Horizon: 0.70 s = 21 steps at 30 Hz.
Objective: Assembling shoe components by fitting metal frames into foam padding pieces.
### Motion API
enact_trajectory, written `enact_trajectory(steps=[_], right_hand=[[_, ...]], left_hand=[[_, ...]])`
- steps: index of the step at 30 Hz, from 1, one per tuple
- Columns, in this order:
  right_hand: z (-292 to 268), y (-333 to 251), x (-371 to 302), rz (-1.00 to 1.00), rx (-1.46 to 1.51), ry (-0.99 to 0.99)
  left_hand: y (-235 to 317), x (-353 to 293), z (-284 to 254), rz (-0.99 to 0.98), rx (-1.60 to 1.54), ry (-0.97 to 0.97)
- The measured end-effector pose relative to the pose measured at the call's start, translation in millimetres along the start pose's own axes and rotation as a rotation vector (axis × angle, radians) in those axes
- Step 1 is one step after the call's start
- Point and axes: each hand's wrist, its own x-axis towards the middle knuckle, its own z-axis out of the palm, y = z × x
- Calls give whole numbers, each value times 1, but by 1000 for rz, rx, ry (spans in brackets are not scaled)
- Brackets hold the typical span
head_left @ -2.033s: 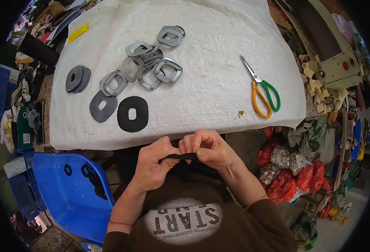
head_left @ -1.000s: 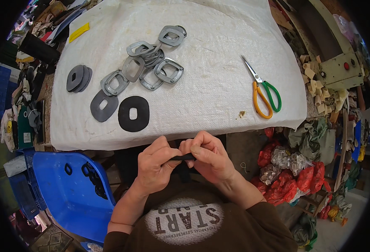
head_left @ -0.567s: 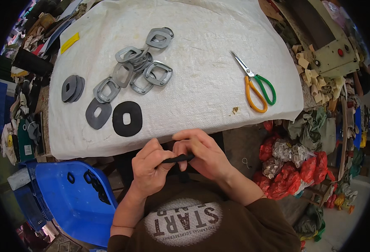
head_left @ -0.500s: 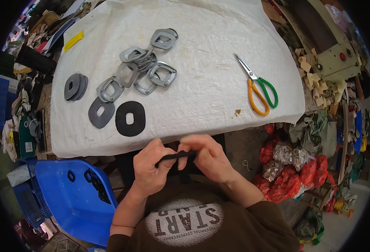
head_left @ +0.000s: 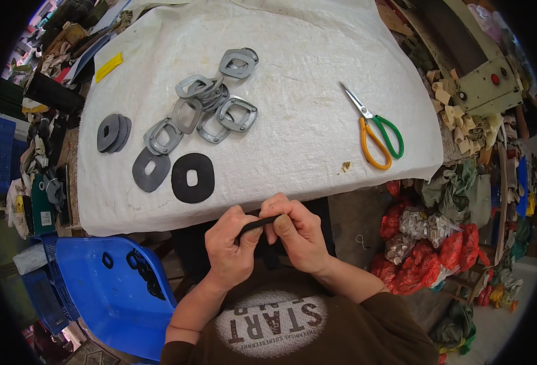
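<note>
Both my hands are close to my chest, below the table's front edge. My left hand point(head_left: 231, 246) and my right hand point(head_left: 298, 234) pinch a thin black rubber piece point(head_left: 257, 224) between thumbs and fingers; only its edge shows. On the white cloth point(head_left: 293, 109) lie a black oval ring point(head_left: 192, 177), a dark grey oval ring point(head_left: 150, 170), a small stack of dark ovals point(head_left: 112, 132), and several grey squarish rings point(head_left: 210, 103) in a loose pile.
Scissors with orange and green handles point(head_left: 375, 134) lie at the cloth's right. A blue plastic chair point(head_left: 107, 286) holding black rings stands at lower left. Red and grey bags point(head_left: 421, 243) pile up at right. A grey-green machine point(head_left: 484, 85) sits at far right.
My hands have kept working the black piece at my chest, shifting slightly. The view moved a little. The things on the cloth stay where they were.
</note>
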Motion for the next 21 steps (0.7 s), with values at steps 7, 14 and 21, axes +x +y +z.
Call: enact_trajectory(steps=[7, 14, 21], right_hand=[[-5, -11, 4, 1, -187, -59], [-7, 9, -6, 81, -4, 36], [-8, 8, 0, 115, 67, -40]], left_hand=[[0, -6, 2, -283, -212, 57], [-5, -7, 10, -80, -110, 78], [-5, -5, 4, -137, -172, 98]])
